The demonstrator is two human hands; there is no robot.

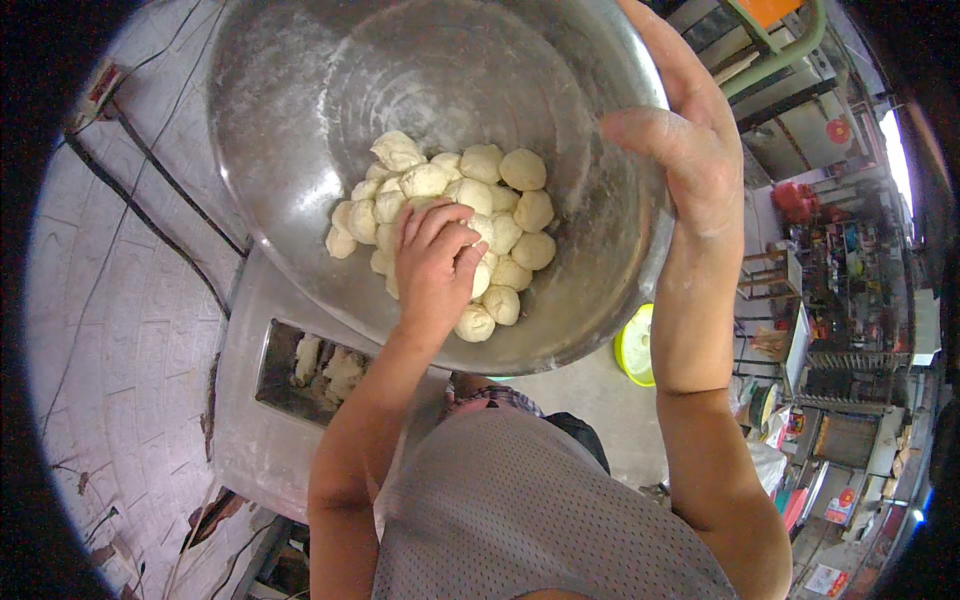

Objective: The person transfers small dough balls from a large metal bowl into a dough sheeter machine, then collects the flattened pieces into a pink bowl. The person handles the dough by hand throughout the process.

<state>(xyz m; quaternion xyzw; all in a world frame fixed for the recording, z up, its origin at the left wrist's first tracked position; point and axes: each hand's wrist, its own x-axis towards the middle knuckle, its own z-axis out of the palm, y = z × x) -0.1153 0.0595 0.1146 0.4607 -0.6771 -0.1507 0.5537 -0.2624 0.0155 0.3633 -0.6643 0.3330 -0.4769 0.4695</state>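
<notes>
A large metal bowl (592, 247), tilted, fills the upper middle of the view, with a pile of pale dough balls (523, 169) in its lower part. My left hand (441, 262) lies on the pile, fingers curled and the thumb near the fingertips; its palm side is hidden, so whether it grips a ball is unclear. On the right, my right hand (694, 154) holds the bowl's rim, the thumb inside and the other fingers outside, mostly hidden. White powder dusts the inside of the bowl and my right thumb.
Below the bowl at left is a metal surface (247, 450) with a rectangular opening holding pale, dough-like material (343, 375). Left of it stands a light brick-patterned wall (135, 337) with dark cables. A yellow-green basin (637, 345) is on the floor. Cluttered shelves (847, 255) line the far right.
</notes>
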